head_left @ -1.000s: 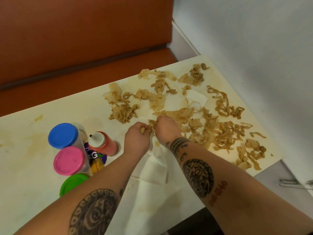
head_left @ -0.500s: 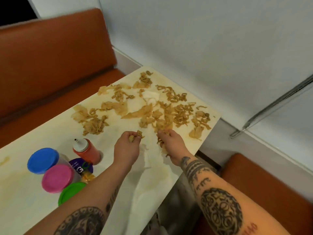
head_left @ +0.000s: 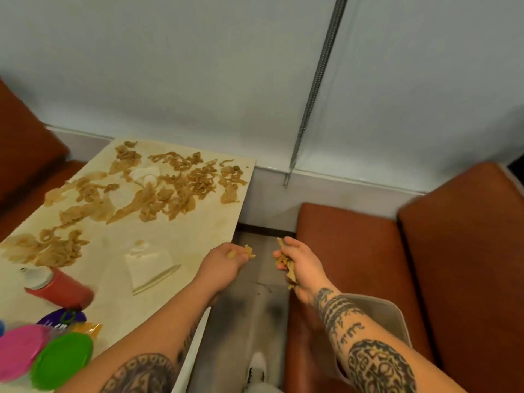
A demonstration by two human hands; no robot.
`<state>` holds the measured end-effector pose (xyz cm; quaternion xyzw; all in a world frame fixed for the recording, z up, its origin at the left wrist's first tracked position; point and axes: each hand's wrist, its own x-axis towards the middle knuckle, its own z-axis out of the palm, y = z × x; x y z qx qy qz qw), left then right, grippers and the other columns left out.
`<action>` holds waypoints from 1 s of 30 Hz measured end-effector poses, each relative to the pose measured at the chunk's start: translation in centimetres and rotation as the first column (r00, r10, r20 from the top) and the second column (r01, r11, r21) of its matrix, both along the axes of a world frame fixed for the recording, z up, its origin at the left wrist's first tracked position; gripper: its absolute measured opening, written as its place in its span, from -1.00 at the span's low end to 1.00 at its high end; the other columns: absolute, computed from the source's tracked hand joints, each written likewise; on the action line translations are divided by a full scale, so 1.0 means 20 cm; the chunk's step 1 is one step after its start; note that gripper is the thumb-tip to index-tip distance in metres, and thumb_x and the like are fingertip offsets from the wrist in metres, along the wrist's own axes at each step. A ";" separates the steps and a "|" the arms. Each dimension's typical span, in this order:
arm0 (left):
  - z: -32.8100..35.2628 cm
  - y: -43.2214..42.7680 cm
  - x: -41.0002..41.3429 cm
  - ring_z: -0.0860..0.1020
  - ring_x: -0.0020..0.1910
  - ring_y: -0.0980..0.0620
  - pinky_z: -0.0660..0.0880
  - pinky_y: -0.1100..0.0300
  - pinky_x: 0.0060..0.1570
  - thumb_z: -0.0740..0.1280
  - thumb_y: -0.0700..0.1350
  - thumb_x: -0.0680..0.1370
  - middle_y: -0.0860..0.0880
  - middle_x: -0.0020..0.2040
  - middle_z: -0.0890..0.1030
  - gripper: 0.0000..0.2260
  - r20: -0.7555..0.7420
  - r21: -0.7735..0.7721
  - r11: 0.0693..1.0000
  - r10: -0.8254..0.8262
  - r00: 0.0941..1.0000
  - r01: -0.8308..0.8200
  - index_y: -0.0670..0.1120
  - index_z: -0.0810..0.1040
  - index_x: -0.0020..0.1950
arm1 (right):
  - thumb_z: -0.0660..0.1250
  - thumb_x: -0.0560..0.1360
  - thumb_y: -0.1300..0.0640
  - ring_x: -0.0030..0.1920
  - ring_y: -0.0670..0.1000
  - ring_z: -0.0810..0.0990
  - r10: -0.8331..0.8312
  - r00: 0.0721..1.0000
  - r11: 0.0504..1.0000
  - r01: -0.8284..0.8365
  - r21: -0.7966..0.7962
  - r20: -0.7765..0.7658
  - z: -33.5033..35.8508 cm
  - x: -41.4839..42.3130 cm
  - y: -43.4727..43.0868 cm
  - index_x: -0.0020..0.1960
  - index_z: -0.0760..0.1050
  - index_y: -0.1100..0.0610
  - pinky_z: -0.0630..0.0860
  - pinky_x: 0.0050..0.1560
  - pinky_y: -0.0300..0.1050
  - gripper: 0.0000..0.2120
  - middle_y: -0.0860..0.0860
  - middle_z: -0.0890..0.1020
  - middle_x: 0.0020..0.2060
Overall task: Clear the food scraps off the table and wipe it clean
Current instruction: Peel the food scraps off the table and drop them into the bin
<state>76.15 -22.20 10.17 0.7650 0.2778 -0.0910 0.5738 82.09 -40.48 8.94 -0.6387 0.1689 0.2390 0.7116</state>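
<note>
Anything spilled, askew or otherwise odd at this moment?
Yes. Brown food scraps are strewn across the far half of the table amid brownish smears, and a white napkin lies near its edge. The left hand and right hand each grip scraps out past the table edge, above the floor.

You are seeing tan-brown food scraps lying across the cream, brown-stained table at the left of the frame. You are gripping more tan pieces in your left hand and right hand, above black banded and circular tattoos. At lower left a white napkin, a red bottle with a white cap, a pink lid and a green lid are showing, and rust-orange seats are filling the right.
</note>
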 end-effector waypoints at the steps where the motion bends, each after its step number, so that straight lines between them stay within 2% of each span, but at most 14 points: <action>1: -0.01 -0.09 0.02 0.59 -0.15 -0.06 0.53 0.03 -0.13 0.42 -0.02 0.51 -0.07 -0.08 0.66 -0.91 -0.008 -0.016 0.999 -0.052 0.999 0.052 0.03 0.62 -0.01 | 0.28 0.64 0.25 -0.36 -0.04 0.54 -0.057 0.998 0.998 0.057 0.010 -0.004 0.00 -0.01 -0.10 0.23 0.51 0.18 0.41 -0.51 -0.29 -0.82 0.12 0.65 -0.20; 4: -0.04 -0.40 0.08 0.56 -0.30 0.01 0.50 0.13 -0.29 0.43 -0.12 0.52 -0.09 -0.19 0.67 -0.93 -0.029 -0.087 0.981 -0.179 0.983 0.176 -0.04 0.61 -0.01 | 0.26 0.64 0.30 -0.34 -0.02 0.56 -0.216 0.976 0.976 0.216 -0.035 -0.004 -0.06 -0.06 -0.41 0.17 0.54 0.26 0.46 -0.48 -0.30 -0.85 0.13 0.62 -0.24; 7: -0.08 -0.70 0.09 0.56 -0.28 -0.01 0.51 0.12 -0.30 0.39 -0.20 0.55 -0.11 -0.18 0.65 -0.93 -0.067 -0.150 0.953 -0.275 0.959 0.263 -0.11 0.58 0.03 | 0.26 0.65 0.27 -0.22 0.02 0.58 -0.336 0.942 0.936 0.332 -0.114 -0.016 -0.13 -0.14 -0.70 0.20 0.53 0.26 0.52 -0.41 -0.25 -0.84 0.14 0.61 -0.13; 9: -0.11 -0.86 0.08 0.58 -0.23 -0.06 0.56 0.04 -0.28 0.38 -0.23 0.54 -0.12 -0.17 0.65 -0.93 -0.099 -0.186 0.937 -0.317 0.943 0.296 -0.10 0.58 0.00 | 0.32 0.63 0.18 -0.05 0.05 0.64 -0.388 0.921 0.912 0.378 -0.160 -0.037 -0.18 -0.19 -0.87 0.20 0.56 0.18 0.65 -0.10 -0.05 -0.83 0.10 0.64 -0.01; 11: -0.14 -0.99 0.07 0.56 -0.25 -0.06 0.46 0.19 -0.41 0.38 -0.24 0.54 -0.12 -0.18 0.62 -0.92 -0.136 -0.206 0.921 -0.361 0.923 0.330 -0.09 0.56 -0.01 | 0.40 0.55 0.00 0.19 0.11 0.62 -0.364 0.929 0.909 0.338 -0.242 -0.070 -0.24 -0.23 -1.00 0.21 0.60 0.07 0.56 0.27 0.18 -0.73 0.07 0.65 0.16; 12: -0.15 -1.04 0.06 0.54 -0.27 -0.05 0.42 0.24 -0.44 0.38 -0.23 0.55 -0.11 -0.18 0.61 -0.92 -0.148 -0.214 0.917 -0.371 0.917 0.337 -0.09 0.55 0.00 | 0.43 0.48 -0.10 0.25 0.12 0.60 -0.357 0.930 0.911 0.326 -0.253 -0.084 -0.27 -0.25 -1.05 0.22 0.61 0.02 0.51 0.33 0.23 -0.64 0.06 0.64 0.21; 13: -0.16 -1.08 0.06 0.53 -0.27 -0.04 0.43 0.25 -0.42 0.39 -0.23 0.55 -0.10 -0.17 0.59 -0.92 -0.155 -0.225 0.913 -0.380 0.912 0.342 -0.09 0.54 0.00 | 0.44 0.41 -0.18 0.25 0.13 0.61 -0.361 0.928 0.910 0.328 -0.252 -0.098 -0.28 -0.27 -1.08 0.20 0.62 0.00 0.52 0.33 0.24 -0.57 0.04 0.65 0.21; 15: -0.18 -1.17 0.06 0.53 -0.20 -0.01 0.50 0.20 -0.21 0.42 -0.17 0.54 -0.05 -0.12 0.59 -0.89 -0.153 -0.252 0.895 -0.412 0.898 0.367 -0.06 0.54 0.02 | 0.41 0.42 -0.22 0.15 0.11 0.66 -0.401 0.910 0.885 0.355 -0.302 -0.104 -0.30 -0.30 -1.14 0.13 0.62 -0.03 0.58 0.24 0.21 -0.61 0.01 0.69 0.11; 18: -0.18 -1.27 0.07 0.57 -0.10 0.11 0.49 0.18 -0.03 0.41 0.00 0.58 0.03 0.02 0.64 -0.77 -0.146 -0.324 0.847 -0.484 0.863 0.421 0.01 0.54 0.21 | 0.32 0.43 -0.27 0.08 0.08 0.64 -0.440 0.895 0.832 0.375 -0.408 -0.075 -0.29 -0.32 -1.20 0.14 0.61 -0.01 0.58 0.23 0.21 -0.57 0.00 0.68 0.06; 21: -0.17 -1.33 0.07 0.60 0.12 0.07 0.50 0.12 0.24 0.32 0.03 0.64 0.03 0.18 0.65 -0.78 -0.123 -0.305 0.836 -0.510 0.852 0.456 0.04 0.59 0.26 | 0.29 0.53 -0.16 0.05 0.10 0.61 -0.461 0.885 0.794 0.383 -0.472 -0.058 -0.31 -0.34 -1.25 0.22 0.58 0.08 0.59 0.21 0.25 -0.59 0.03 0.64 0.04; 23: -0.17 -1.34 0.07 0.59 0.19 0.03 0.47 0.06 0.34 0.30 0.04 0.65 0.08 0.18 0.64 -0.71 -0.116 -0.258 0.836 -0.524 0.844 0.484 0.04 0.58 0.34 | 0.29 0.54 -0.13 -0.11 0.09 0.60 -0.500 0.864 0.776 0.417 -0.474 -0.058 -0.30 -0.35 -1.25 0.18 0.58 0.09 0.64 0.06 0.15 -0.64 0.04 0.61 -0.13; 25: -0.19 -1.33 0.08 0.57 0.19 0.03 0.46 0.08 0.34 0.30 0.04 0.65 0.10 0.16 0.62 -0.73 -0.118 -0.211 0.837 -0.535 0.837 0.505 0.03 0.59 0.32 | 0.28 0.60 -0.08 -0.24 0.06 0.55 -0.504 0.860 0.782 0.417 -0.464 -0.077 -0.28 -0.36 -1.24 0.15 0.56 0.08 0.59 -0.15 0.02 -0.73 0.04 0.57 -0.25; 27: -0.19 -1.29 0.08 0.55 0.19 0.03 0.45 0.12 0.30 0.30 0.01 0.65 0.07 0.17 0.62 -0.80 -0.117 -0.170 0.839 -0.539 0.834 0.518 0.03 0.61 0.23 | 0.27 0.62 -0.06 -0.26 0.05 0.53 -0.499 0.862 0.790 0.409 -0.457 -0.090 -0.28 -0.35 -1.23 0.15 0.55 0.08 0.58 -0.16 0.04 -0.76 0.05 0.55 -0.26; 30: -0.19 -1.19 0.09 0.55 0.01 0.05 0.48 0.18 0.04 0.28 -0.06 0.65 0.03 0.02 0.62 -0.84 -0.115 -0.143 0.859 -0.509 0.853 0.493 -0.04 0.63 0.14 | 0.27 0.64 -0.03 -0.30 0.03 0.48 -0.451 0.890 0.816 0.380 -0.436 -0.070 -0.29 -0.33 -1.18 0.11 0.55 0.10 0.45 -0.28 -0.04 -0.79 0.04 0.50 -0.30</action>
